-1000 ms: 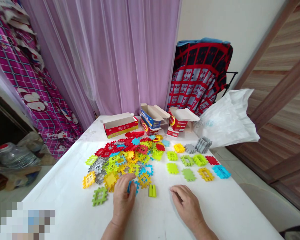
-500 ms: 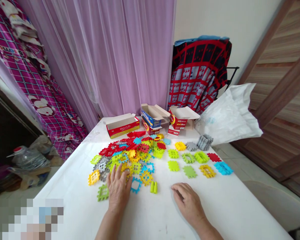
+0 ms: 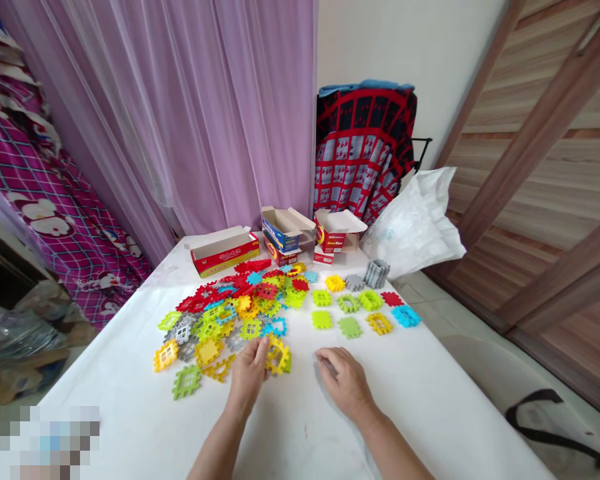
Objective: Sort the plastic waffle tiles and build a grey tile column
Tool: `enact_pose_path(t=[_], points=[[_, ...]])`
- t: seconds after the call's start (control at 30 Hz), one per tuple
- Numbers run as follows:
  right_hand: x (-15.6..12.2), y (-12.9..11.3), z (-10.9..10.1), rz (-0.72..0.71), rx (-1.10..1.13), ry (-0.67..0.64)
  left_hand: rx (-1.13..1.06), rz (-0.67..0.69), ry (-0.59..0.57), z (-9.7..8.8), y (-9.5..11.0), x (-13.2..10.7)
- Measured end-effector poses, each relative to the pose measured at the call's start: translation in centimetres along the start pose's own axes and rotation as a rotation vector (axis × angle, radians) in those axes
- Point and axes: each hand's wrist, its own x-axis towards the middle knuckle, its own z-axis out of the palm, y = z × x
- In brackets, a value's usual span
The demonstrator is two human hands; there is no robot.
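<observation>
A heap of flat, notched plastic tiles point(image 3: 230, 310) in red, yellow, green, blue and grey lies on the white table point(image 3: 430, 413). My left hand point(image 3: 249, 375) is at the heap's near edge. Its thumb and fingers pinch a yellow tile point(image 3: 279, 353), which is tilted up, with a small green piece point(image 3: 287, 363) against it. My right hand point(image 3: 346, 385) rests palm down on the table just right of it, with loosely bent fingers holding nothing. A green tile point(image 3: 187, 382) lies left of my left hand.
Single tiles lie spread to the right: green point(image 3: 321, 319), yellow point(image 3: 380, 323), blue point(image 3: 407, 315) and red point(image 3: 391, 298), plus a grey built block point(image 3: 377, 272). Open cardboard boxes point(image 3: 225, 250) stand at the far edge. A white plastic bag point(image 3: 415, 227) and a blanket-draped chair point(image 3: 363, 153) are beyond.
My left hand left the blue tile, reached into the heap, and now pinches a yellow tile by the green piece. My right hand barely moved. The view swung to the right.
</observation>
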Motion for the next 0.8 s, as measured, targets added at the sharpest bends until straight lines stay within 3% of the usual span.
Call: enact_pose_path(t=[0.2,0.43,0.8], points=[[0.2,-1.5,0.1,-0.125,0.014,0.095,-0.183,-0.182,-0.124,1.8,0.8,-0.5],[0.5,-3.2,0.9,-0.167,-0.033,-0.012,-0.288,-0.296,-0.148,1.4,0.8,-1.2],[0.6,-2.4,1.4,-0.101,-0.035,0.073,-0.368,-0.349,-0.283,0.3,1.5,-1.2]])
